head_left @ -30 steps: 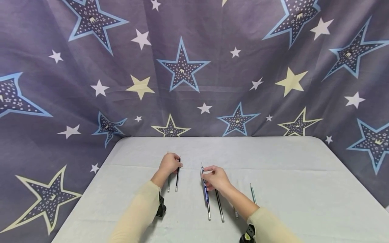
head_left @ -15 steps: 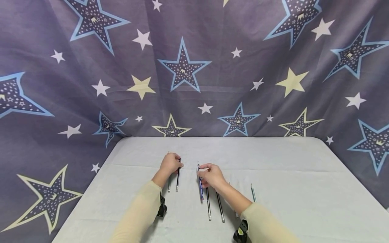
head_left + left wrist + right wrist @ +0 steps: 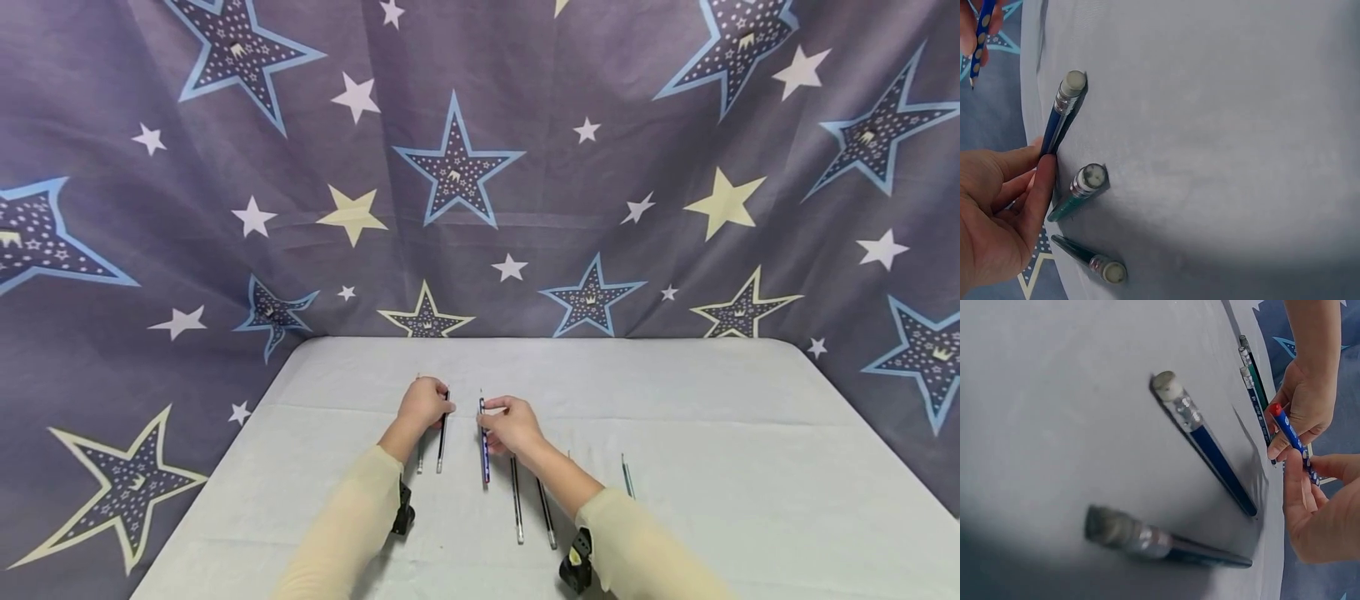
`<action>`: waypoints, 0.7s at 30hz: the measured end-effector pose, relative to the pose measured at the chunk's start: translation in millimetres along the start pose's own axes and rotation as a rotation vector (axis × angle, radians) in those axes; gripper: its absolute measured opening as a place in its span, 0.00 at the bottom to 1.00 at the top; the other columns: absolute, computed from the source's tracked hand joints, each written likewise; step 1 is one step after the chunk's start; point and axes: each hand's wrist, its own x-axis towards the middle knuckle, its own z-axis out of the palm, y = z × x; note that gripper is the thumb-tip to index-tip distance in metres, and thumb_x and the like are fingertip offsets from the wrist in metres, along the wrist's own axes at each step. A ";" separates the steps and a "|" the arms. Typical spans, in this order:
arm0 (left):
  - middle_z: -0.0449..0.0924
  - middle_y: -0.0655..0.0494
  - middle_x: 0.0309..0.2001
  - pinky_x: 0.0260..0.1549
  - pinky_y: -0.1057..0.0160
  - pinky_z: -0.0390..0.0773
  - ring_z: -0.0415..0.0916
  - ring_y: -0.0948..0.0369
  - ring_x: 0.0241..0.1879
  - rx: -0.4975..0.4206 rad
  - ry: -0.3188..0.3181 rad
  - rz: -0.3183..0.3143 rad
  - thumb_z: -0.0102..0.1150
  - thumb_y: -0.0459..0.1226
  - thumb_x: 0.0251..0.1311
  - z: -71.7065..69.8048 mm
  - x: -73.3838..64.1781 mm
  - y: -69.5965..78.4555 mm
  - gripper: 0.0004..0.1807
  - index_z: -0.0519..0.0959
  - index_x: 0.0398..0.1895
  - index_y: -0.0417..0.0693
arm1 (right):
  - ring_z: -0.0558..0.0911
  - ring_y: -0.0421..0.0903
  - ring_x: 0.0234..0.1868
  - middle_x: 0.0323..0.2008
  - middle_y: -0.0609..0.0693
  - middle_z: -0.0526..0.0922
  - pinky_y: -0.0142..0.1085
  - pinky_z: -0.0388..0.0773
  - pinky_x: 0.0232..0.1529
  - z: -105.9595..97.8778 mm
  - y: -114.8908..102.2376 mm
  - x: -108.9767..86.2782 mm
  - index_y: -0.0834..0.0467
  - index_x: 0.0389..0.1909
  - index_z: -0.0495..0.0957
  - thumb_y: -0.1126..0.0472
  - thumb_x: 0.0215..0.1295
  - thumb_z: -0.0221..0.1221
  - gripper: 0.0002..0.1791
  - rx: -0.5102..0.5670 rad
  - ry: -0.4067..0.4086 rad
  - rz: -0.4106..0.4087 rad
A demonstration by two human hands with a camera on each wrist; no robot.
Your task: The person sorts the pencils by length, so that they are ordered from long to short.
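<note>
Head view. Over the white, cloth-covered counter point(image 3: 712, 517), the right hand point(image 3: 513, 425) has its grip clamped on a slim blue wooden pencil with pale dots and a red end point(image 3: 484, 458). It stands to the right of, and apart from, the left hand point(image 3: 424, 404), whose grip is pinched on a slim dark-blue pencil with a white eraser point(image 3: 442, 442). A slim green pencil with a silver ferrule point(image 3: 420, 458) lies just left of that. Nearer, beside the right forearm, lie a slim navy pencil with an eraser tip point(image 3: 517, 504) and a slim blackish pencil point(image 3: 547, 517); a thin teal pencil point(image 3: 627, 475) lies farther right. A low sweep of the forearm could set these rolling.

Left wrist view. Thumb and finger close on the shaft of the dark-blue pencil. The green pencil and a round dark-green pencil with a pale eraser point(image 3: 1082, 255) lie near the same hand; a careless turn of the knuckles could knock them askew.

Right wrist view. The dotted pencil is tilted, red end projecting beyond the fingertips; so narrow a pinch might let it pivot and strike the left hand. Its height above the cloth cannot be judged reliably here; released too high, it would probably bounce and roll.
</note>
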 end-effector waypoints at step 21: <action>0.80 0.43 0.40 0.16 0.69 0.78 0.76 0.63 0.15 0.026 0.005 0.001 0.67 0.32 0.50 -0.6 1.0 1.8 0.19 0.77 0.46 0.34 | 0.73 0.38 0.13 0.19 0.49 0.73 0.32 0.81 0.17 14.7 -0.5 23.0 0.64 0.48 0.75 0.66 0.58 0.60 0.16 0.016 0.060 0.024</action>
